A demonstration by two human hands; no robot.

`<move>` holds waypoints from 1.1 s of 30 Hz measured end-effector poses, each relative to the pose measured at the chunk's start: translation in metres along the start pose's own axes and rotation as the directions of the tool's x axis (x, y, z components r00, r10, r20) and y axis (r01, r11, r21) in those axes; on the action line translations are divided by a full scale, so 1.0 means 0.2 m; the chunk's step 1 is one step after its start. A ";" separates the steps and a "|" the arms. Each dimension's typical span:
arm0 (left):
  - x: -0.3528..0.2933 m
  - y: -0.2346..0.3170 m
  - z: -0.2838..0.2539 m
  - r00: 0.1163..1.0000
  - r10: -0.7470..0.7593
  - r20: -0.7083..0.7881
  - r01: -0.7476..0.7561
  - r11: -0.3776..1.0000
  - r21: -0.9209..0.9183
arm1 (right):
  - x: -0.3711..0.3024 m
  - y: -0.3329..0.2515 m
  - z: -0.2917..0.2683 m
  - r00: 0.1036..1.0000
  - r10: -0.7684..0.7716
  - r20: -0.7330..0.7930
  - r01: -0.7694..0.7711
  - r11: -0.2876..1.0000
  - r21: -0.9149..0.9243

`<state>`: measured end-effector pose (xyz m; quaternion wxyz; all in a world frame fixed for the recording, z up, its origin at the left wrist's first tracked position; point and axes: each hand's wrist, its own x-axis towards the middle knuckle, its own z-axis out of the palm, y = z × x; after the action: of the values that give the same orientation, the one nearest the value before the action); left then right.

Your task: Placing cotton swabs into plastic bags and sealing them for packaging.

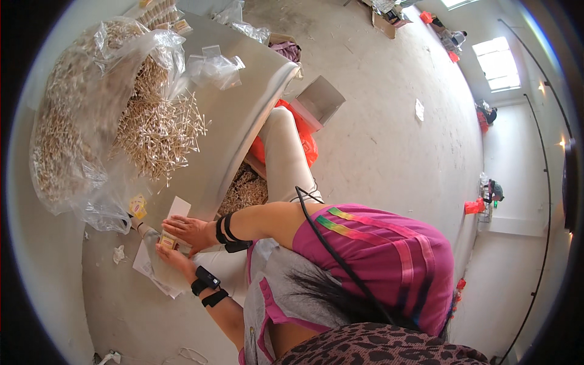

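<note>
Our left hand [176,258] holds a small, yellow-and-white cardboard box [168,240] against our right hand [193,232], its fingers extended. Pressing too hard could crush it.

bag [82,118] glossy plstc, sticks [159,131] matt wd, held box [168,239] looks cardbd.

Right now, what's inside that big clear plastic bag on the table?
The clear plastic bag holds a mass of thin, pale-tipped sticks, many spilling out onto the table. Anything buried beneath the outer sticks is hidden.
</note>
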<state>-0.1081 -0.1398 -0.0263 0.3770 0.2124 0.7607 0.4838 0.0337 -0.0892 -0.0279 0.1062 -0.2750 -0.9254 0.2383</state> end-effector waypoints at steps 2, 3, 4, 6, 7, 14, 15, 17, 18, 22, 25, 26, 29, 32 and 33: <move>0.01 -0.02 -0.01 1.000 -0.006 0.002 0.006 1.000 -0.009 | 0.00 0.01 0.01 1.000 -0.028 0.005 0.028 0.998 -0.060; 0.00 0.00 0.00 1.000 0.014 -0.009 -0.014 1.000 0.005 | 0.00 0.01 -0.01 0.999 -0.041 0.024 0.045 0.987 -0.155; -0.01 0.02 0.01 0.999 0.034 -0.021 -0.033 0.999 0.019 | 0.01 0.01 -0.02 0.998 -0.053 0.045 0.063 0.967 -0.247; -0.02 0.03 0.00 0.999 0.039 0.001 -0.039 0.999 0.011 | 0.02 -0.01 -0.03 0.996 -0.040 0.076 0.059 0.962 -0.268; -0.01 0.03 -0.01 0.999 0.048 0.021 -0.048 0.999 0.003 | 0.02 -0.01 -0.03 0.994 -0.028 0.103 0.057 0.956 -0.289; -0.02 0.03 0.01 0.998 0.057 0.023 -0.057 0.998 -0.004 | 0.04 -0.02 0.05 0.991 0.088 -0.105 -0.103 0.984 -0.144; -0.03 0.05 0.01 0.999 0.042 0.026 -0.041 0.999 -0.025 | 0.06 -0.02 0.04 0.993 0.084 -0.079 -0.095 0.985 -0.144; -0.06 0.08 0.04 0.999 0.024 0.036 -0.022 0.999 -0.049 | 0.06 -0.01 0.01 0.995 0.087 -0.050 -0.093 0.985 -0.147; -0.07 0.09 0.04 0.999 0.033 0.041 -0.033 0.999 -0.003 | 0.06 -0.01 0.00 0.994 0.088 -0.061 -0.096 0.983 -0.158; -0.06 0.06 0.02 0.998 0.063 0.024 -0.062 0.998 -0.013 | 0.04 0.01 0.00 0.996 0.043 -0.081 -0.058 0.981 -0.187; -0.02 -0.01 0.01 0.999 0.042 0.000 -0.042 0.998 -0.054 | 0.06 0.02 0.04 0.996 0.044 -0.073 -0.057 0.981 -0.187; 0.00 -0.03 -0.03 0.995 0.091 0.051 -0.087 0.994 -0.062 | 0.08 0.00 0.06 0.997 0.079 -0.021 -0.081 0.989 -0.122; -0.04 -0.05 0.00 0.980 0.175 0.092 -0.175 0.985 -0.006 | 0.03 0.04 0.04 0.989 0.143 0.043 -0.138 0.983 -0.118; 0.08 -0.36 -0.15 0.707 0.668 0.233 -0.704 0.633 0.324 | 0.08 -0.07 -0.05 0.964 0.157 0.214 -0.105 0.966 -0.234; 0.06 -0.30 -0.04 0.920 0.376 0.113 -0.390 0.909 0.146 | 0.05 -0.01 -0.04 0.975 0.157 0.158 -0.109 0.955 -0.274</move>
<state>-0.1207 -0.1629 -0.0834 0.2868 0.4078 0.7256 0.4743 0.0270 -0.0820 -0.0185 -0.0307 -0.3261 -0.9339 0.1432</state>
